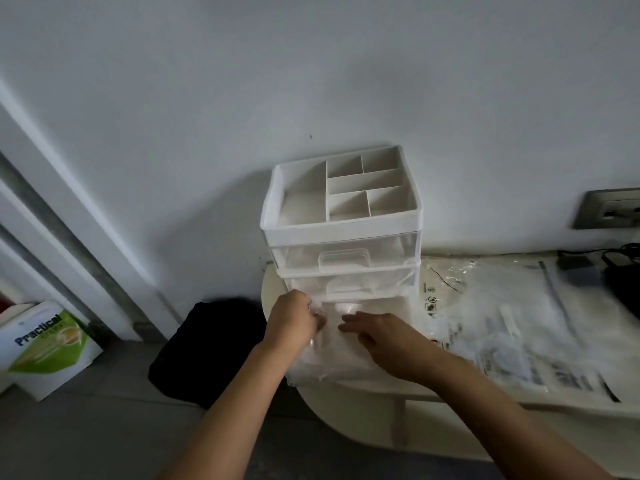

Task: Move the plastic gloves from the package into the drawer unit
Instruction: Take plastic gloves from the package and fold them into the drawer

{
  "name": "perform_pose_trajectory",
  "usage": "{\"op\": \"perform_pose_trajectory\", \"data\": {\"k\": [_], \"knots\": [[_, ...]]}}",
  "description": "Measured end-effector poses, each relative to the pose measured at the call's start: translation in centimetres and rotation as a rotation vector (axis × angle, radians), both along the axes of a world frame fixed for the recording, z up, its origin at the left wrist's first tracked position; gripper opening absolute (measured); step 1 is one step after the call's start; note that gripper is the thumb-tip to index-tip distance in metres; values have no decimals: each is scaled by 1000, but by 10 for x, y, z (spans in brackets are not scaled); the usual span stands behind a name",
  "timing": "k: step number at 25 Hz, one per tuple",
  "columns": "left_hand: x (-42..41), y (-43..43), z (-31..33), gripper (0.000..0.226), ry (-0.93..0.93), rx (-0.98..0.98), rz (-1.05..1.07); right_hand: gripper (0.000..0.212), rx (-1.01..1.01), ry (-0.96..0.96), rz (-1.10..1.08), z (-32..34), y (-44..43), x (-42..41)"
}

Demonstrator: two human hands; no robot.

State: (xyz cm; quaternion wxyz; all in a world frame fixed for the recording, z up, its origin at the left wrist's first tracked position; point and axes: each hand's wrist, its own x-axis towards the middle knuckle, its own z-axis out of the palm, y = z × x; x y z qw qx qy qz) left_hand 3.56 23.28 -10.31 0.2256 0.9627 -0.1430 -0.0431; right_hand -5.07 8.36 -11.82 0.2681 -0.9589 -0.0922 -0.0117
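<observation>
Tabletop [349,407] in pale cream, smooth and rounded at its left end, runs along a plain white wall [207,98], which carries a grey socket [609,209] at the right, with black cables [620,268] bunched beneath it. Down on the grey floor [86,434] a soft black bag [211,348] slumps beside a green and white printed box [45,344]. The drawer unit [341,230] stands against the wall, boxy, with a white divided tray on top and clear, glossy drawers with moulded handles below. To its right the package [502,323] lies flat, thin crinkled film with dark print. The gloves [332,358] are a filmy, translucent stack at the foot of the unit, apparently in the pulled-out bottom drawer, their long axis running from the unit toward the person. The left hand [292,323] has curled fingers pinching the stack's left edge; the right hand [377,337] rests on top with fingers stretched out and gripping nothing.
</observation>
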Motion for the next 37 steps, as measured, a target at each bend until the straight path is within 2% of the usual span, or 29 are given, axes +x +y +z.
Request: {"op": "perform_pose_trajectory", "data": {"k": [2,3,5,7,9,12,14,17,20,22,25,27,30,33,35,37], "knots": [[-4,1,3,26,-47,89,2,45,-64,140,45,-6,-5,6],[-8,1,6,18,-119,163,5,45,-110,180,77,-6,-4,8],[-19,-5,15,20,-330,255,5,46,-171,213,125,-7,-1,14],[-29,-16,15,16,-396,202,-71,49,-203,226,125,-11,1,21],[-35,-26,3,15,-235,188,-147,52,-181,233,111,-14,1,24],[-31,-22,-21,25,83,252,-167,54,-205,284,127,-9,1,21],[-24,-18,-30,40,150,272,-153,57,-194,321,115,-6,-3,19],[-18,-17,-34,54,184,282,-172,60,-317,324,61,1,-11,21],[-17,-17,-34,65,195,278,-163,34,-520,116,-63,8,-12,29],[-18,-19,-34,64,167,287,-141,24,-613,39,-97,13,-5,26],[-19,-22,-33,73,165,315,-101,21,-578,-6,-130,23,2,14],[-18,-23,-31,80,190,348,-88,24,-519,24,-88,25,6,5],[-17,-23,-29,79,194,326,-88,33,-506,191,80,23,14,-5],[-22,-20,-27,54,62,171,-106,39,-529,379,152,18,15,-3],[-26,-19,-24,43,14,116,-149,37,-505,383,129,10,11,3],[-26,-20,-24,46,54,155,-192,32,-419,324,13,4,9,6]]}}
